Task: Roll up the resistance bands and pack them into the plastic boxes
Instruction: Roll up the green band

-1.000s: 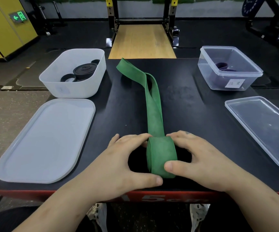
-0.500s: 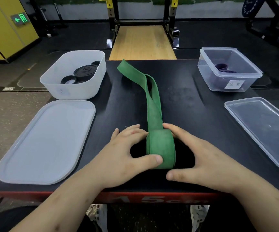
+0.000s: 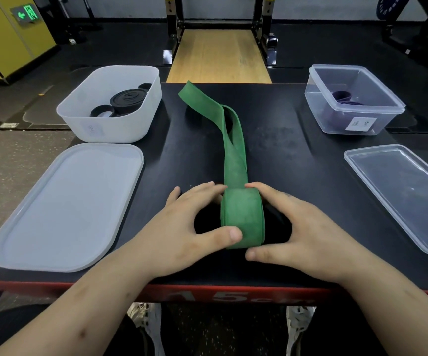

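A green resistance band (image 3: 241,219) lies down the middle of the black table, its near end wound into a thick upright roll. The loose tail runs away from me and loops at the far edge. My left hand (image 3: 182,227) grips the roll from the left, thumb on its front face and fingers over the top. From the right, my right hand (image 3: 303,227) curls round it, thumb low at the front. A white box (image 3: 87,127) at the far left holds rolled black bands (image 3: 126,100). A clear box (image 3: 336,124) at the far right holds purple bands (image 3: 342,96).
A white lid (image 3: 64,206) lies flat at the near left, below the white box. A clear lid (image 3: 408,194) lies at the near right. The table's red front edge (image 3: 207,294) is just under my wrists. Gym racks and a wooden platform stand beyond.
The roll has advanced away from me along the band and grown slightly thicker. Both hands moved forward with it, and the loose tail is shorter.
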A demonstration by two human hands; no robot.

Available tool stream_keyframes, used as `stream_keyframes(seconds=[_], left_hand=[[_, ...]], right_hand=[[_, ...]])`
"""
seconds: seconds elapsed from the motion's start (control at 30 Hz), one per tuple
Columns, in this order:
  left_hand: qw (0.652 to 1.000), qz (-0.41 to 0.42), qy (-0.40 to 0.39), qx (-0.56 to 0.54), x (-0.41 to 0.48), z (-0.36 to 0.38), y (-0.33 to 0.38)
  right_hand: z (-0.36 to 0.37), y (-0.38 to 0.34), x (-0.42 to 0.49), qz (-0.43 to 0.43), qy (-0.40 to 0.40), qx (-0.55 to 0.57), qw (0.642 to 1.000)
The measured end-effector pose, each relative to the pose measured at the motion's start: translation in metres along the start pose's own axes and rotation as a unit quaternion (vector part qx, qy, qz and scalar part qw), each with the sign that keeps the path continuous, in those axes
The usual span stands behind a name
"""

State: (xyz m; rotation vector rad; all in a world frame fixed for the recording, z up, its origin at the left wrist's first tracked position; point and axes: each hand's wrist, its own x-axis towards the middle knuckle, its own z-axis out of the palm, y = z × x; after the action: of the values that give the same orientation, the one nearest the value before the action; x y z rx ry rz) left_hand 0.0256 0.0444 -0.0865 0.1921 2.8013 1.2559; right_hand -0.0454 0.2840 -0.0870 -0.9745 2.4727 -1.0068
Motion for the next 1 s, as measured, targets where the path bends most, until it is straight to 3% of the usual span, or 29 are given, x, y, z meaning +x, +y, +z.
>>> stream_keyframes(seconds=[0.63, 1.0], left_hand=[[1.0, 0.004, 0.021, 0.018, -0.01, 0.003, 0.006], [0.999, -0.02, 0.023, 0.038, 0.003, 0.007, 0.006]], right_hand=[[0.009, 0.003, -0.014, 0.0, 0.025, 0.002, 1.0], [0.0, 0.005, -0.008, -0.002, -0.005, 0.024, 1.0]])
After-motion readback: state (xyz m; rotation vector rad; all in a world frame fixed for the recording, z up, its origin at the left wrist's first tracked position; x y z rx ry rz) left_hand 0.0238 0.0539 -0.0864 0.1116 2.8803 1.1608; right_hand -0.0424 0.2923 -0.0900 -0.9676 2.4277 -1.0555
